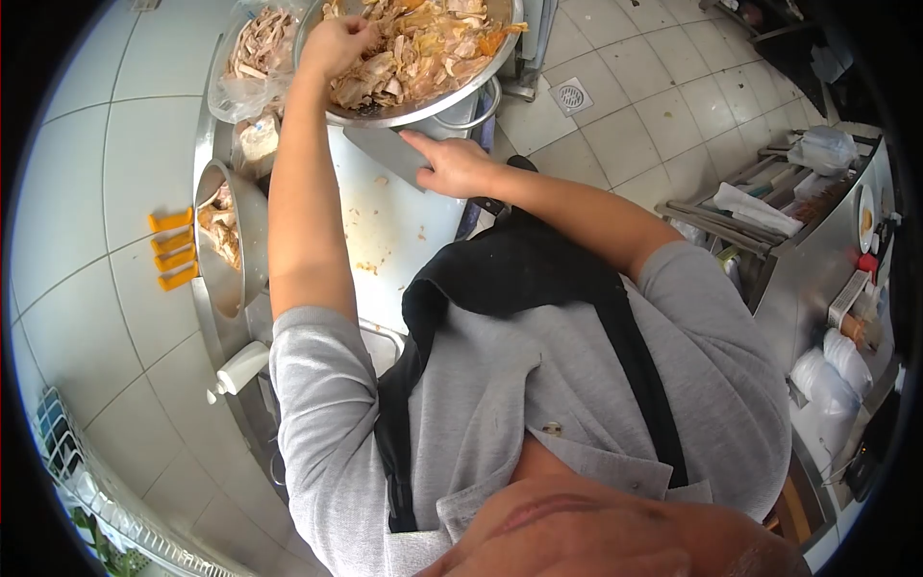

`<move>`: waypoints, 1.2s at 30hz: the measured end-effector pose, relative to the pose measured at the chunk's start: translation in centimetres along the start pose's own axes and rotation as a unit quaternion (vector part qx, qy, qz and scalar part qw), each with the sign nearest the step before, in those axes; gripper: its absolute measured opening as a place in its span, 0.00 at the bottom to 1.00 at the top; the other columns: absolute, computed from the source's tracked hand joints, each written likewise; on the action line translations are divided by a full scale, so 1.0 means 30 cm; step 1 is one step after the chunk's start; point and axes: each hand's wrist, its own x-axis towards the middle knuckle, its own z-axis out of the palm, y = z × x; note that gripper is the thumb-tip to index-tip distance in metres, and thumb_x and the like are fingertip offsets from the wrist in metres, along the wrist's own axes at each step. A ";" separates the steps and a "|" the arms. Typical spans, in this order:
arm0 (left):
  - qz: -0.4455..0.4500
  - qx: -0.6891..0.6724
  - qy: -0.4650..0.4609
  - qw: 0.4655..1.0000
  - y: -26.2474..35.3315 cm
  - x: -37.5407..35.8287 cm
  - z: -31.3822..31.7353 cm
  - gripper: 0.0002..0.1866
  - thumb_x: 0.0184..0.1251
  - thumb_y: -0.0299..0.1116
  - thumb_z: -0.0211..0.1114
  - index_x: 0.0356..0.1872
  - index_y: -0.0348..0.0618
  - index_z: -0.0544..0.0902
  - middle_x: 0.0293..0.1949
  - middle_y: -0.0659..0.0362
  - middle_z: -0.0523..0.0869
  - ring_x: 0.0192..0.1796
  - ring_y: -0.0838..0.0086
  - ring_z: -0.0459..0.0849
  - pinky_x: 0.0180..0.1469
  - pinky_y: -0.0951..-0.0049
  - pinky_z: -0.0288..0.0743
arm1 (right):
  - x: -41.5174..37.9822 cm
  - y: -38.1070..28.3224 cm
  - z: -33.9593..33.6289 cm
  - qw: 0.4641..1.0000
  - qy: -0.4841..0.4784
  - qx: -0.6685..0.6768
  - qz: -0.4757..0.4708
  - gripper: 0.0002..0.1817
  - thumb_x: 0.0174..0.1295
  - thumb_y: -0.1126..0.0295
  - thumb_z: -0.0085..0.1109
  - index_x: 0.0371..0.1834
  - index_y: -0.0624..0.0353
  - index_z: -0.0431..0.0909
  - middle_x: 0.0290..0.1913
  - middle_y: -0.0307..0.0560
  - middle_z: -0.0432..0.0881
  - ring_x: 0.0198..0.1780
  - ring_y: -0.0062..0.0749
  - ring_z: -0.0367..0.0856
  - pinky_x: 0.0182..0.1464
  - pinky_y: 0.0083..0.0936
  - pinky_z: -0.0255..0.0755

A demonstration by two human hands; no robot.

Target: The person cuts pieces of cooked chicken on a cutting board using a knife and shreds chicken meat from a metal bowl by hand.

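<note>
My left hand (334, 48) reaches over a large metal bowl (409, 117) heaped with cut cooked meat (433, 53). Its fingers are closed at the left part of the heap, on what looks like a piece of meat. My right hand (457, 166) grips a broad-bladed knife (389, 157), with the index finger stretched along the blade. The blade lies low over the white cutting board (375, 231), just in front of the bowl. Small meat scraps are scattered on the board. The grip on the handle is partly hidden by the hand.
A plastic bag of meat strips (258, 46) stands left of the bowl. A smaller metal bowl (252, 240) with meat pieces, orange handles (173, 250) and a white squeeze bottle (240, 368) line the tiled wall. A cluttered steel counter (808, 260) stands at right.
</note>
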 end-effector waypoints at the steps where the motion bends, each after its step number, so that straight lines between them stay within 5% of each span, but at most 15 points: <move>1: -0.010 -0.079 0.004 0.997 -0.011 -0.004 -0.021 0.18 0.70 0.50 0.72 0.49 0.48 0.93 0.39 0.56 0.93 0.42 0.69 0.89 0.49 0.67 0.80 | -0.001 0.002 0.002 1.000 0.004 0.001 -0.002 0.42 0.66 0.59 0.57 0.86 0.49 0.58 0.38 0.57 0.89 0.40 0.53 0.89 0.49 0.45 0.81; 4: -0.019 -0.193 0.011 0.981 0.075 -0.080 -0.131 0.25 0.67 0.54 0.73 0.55 0.46 0.91 0.43 0.57 0.94 0.45 0.65 0.90 0.50 0.67 0.80 | -0.003 0.000 0.001 1.000 0.000 0.012 0.003 0.42 0.66 0.59 0.58 0.86 0.49 0.59 0.38 0.57 0.89 0.41 0.52 0.89 0.49 0.45 0.81; 6: 0.004 -0.174 0.051 0.983 0.107 -0.123 -0.169 0.11 0.70 0.36 0.69 0.45 0.39 0.89 0.37 0.58 0.93 0.39 0.72 0.88 0.46 0.67 0.81 | -0.006 -0.005 0.001 1.000 0.002 0.011 0.004 0.42 0.66 0.59 0.58 0.86 0.48 0.59 0.38 0.57 0.89 0.41 0.52 0.89 0.49 0.44 0.81; 9: 0.020 -0.289 0.068 0.955 0.104 -0.144 -0.183 0.08 0.71 0.36 0.69 0.38 0.41 0.86 0.34 0.66 0.87 0.39 0.81 0.82 0.44 0.74 0.77 | -0.006 -0.011 -0.007 1.000 0.003 0.009 0.009 0.42 0.66 0.59 0.58 0.86 0.48 0.59 0.37 0.57 0.89 0.41 0.52 0.89 0.49 0.43 0.81; 11: 0.026 -0.311 0.074 0.947 0.084 -0.157 -0.204 0.09 0.72 0.36 0.68 0.38 0.41 0.86 0.34 0.67 0.86 0.39 0.81 0.81 0.44 0.75 0.77 | -0.010 -0.026 -0.017 1.000 -0.001 0.010 0.012 0.43 0.66 0.59 0.58 0.86 0.48 0.59 0.37 0.57 0.89 0.41 0.52 0.89 0.50 0.43 0.81; 14: 0.052 -0.308 0.119 0.942 0.044 -0.174 -0.266 0.10 0.74 0.38 0.69 0.40 0.42 0.87 0.35 0.68 0.86 0.38 0.80 0.80 0.44 0.76 0.76 | -0.012 -0.048 -0.040 0.998 -0.039 0.001 0.038 0.43 0.65 0.58 0.58 0.85 0.51 0.59 0.49 0.60 0.90 0.51 0.55 0.89 0.58 0.45 0.80; 17: -0.028 -0.347 0.195 0.917 -0.027 -0.179 -0.368 0.13 0.74 0.42 0.70 0.45 0.41 0.89 0.37 0.63 0.90 0.41 0.76 0.85 0.47 0.73 0.79 | -0.008 -0.043 -0.036 0.998 -0.036 0.010 0.042 0.43 0.65 0.58 0.58 0.85 0.52 0.60 0.49 0.61 0.90 0.50 0.55 0.89 0.58 0.46 0.80; 19: -0.101 -0.091 0.241 0.961 -0.093 -0.164 -0.405 0.19 0.74 0.45 0.70 0.53 0.40 0.88 0.42 0.53 0.92 0.46 0.68 0.90 0.52 0.69 0.82 | -0.006 -0.038 -0.029 0.999 -0.024 0.001 0.031 0.42 0.65 0.58 0.58 0.85 0.53 0.60 0.48 0.61 0.90 0.49 0.56 0.89 0.57 0.47 0.81; 23: -0.188 -0.031 0.175 0.966 0.101 -0.231 -0.398 0.25 0.71 0.47 0.72 0.59 0.38 0.85 0.45 0.45 0.91 0.51 0.61 0.91 0.57 0.69 0.82 | -0.006 -0.040 -0.030 0.999 -0.025 0.007 0.038 0.42 0.64 0.58 0.58 0.84 0.53 0.60 0.48 0.62 0.90 0.48 0.57 0.89 0.57 0.47 0.81; 25: -0.043 0.112 0.114 0.986 0.037 -0.209 -0.255 0.32 0.64 0.59 0.74 0.61 0.46 0.88 0.52 0.53 0.93 0.51 0.58 0.91 0.56 0.61 0.81 | -0.006 -0.042 -0.037 0.999 -0.034 -0.001 0.038 0.43 0.64 0.58 0.58 0.85 0.53 0.60 0.48 0.61 0.90 0.48 0.56 0.89 0.57 0.47 0.81; 27: -0.049 0.242 -0.022 0.969 0.154 -0.240 -0.177 0.34 0.59 0.57 0.76 0.63 0.49 0.86 0.58 0.50 0.91 0.58 0.55 0.89 0.64 0.52 0.78 | -0.001 -0.041 -0.035 0.998 -0.041 -0.002 0.042 0.43 0.65 0.58 0.58 0.85 0.53 0.59 0.48 0.61 0.90 0.49 0.56 0.90 0.57 0.46 0.81; 29: -0.034 0.276 -0.027 0.960 0.178 -0.253 -0.094 0.32 0.58 0.54 0.76 0.62 0.51 0.86 0.56 0.52 0.91 0.59 0.56 0.89 0.65 0.50 0.76 | 0.002 -0.030 -0.028 0.998 -0.044 -0.002 0.049 0.43 0.65 0.58 0.58 0.85 0.52 0.59 0.49 0.61 0.90 0.49 0.55 0.90 0.58 0.46 0.81; 31: -0.010 0.322 -0.015 0.947 0.171 -0.257 -0.032 0.30 0.52 0.44 0.76 0.60 0.53 0.85 0.53 0.53 0.90 0.61 0.59 0.88 0.66 0.48 0.75 | -0.001 -0.015 -0.010 1.000 -0.003 0.011 0.019 0.42 0.65 0.59 0.58 0.85 0.51 0.60 0.38 0.58 0.89 0.41 0.53 0.88 0.49 0.44 0.81; 35: 0.015 0.354 -0.040 0.934 0.152 -0.225 -0.036 0.29 0.56 0.44 0.76 0.62 0.55 0.84 0.54 0.54 0.90 0.60 0.58 0.88 0.67 0.48 0.74 | -0.002 -0.012 -0.006 1.000 0.003 0.014 0.013 0.42 0.65 0.59 0.59 0.85 0.51 0.61 0.38 0.59 0.88 0.41 0.53 0.88 0.50 0.44 0.81; 36: 0.033 0.371 0.058 0.926 0.148 -0.219 -0.061 0.27 0.59 0.45 0.75 0.62 0.55 0.84 0.55 0.56 0.90 0.60 0.58 0.87 0.67 0.47 0.74 | -0.003 -0.014 -0.010 1.000 -0.001 0.016 0.016 0.42 0.65 0.59 0.59 0.85 0.51 0.61 0.38 0.59 0.88 0.41 0.53 0.88 0.50 0.44 0.81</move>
